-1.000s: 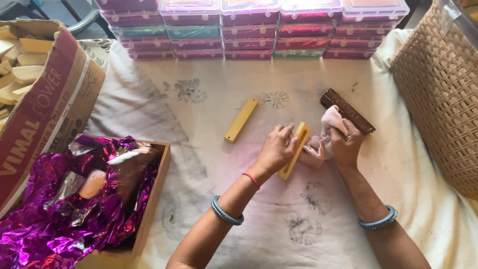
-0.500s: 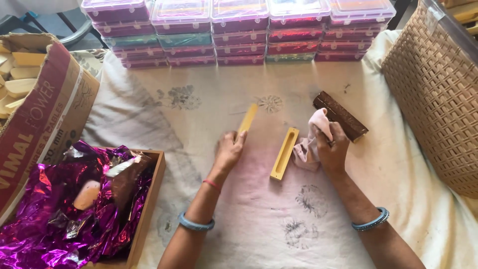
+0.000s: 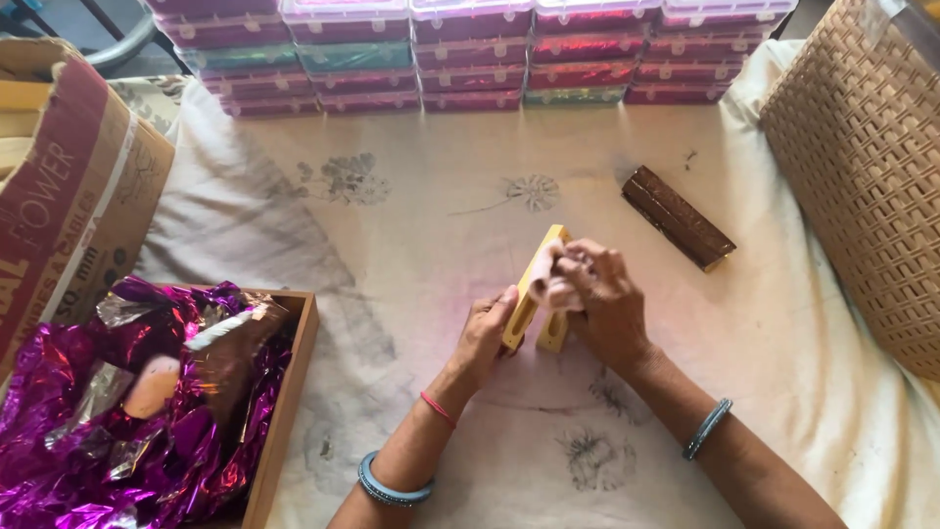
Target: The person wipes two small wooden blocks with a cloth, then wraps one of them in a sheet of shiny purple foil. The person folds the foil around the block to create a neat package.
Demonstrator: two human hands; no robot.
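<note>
Both forearms reaching in from the near edge and converging at centre, left hand (image 3: 483, 331) fingers curled in a grip with thumb pointing far, right hand (image 3: 599, 299) just right of it, knuckles up, fingers bunched and pressing down

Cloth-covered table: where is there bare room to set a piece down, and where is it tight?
Bare cloth lies between the stacked plastic boxes and the hands. Another patch sits between the dark wooden block and the woven basket. Crowded: left edge, with the cardboard carton and foil-filled wooden tray, and where left hand and right hand work the yellow piece.
</note>
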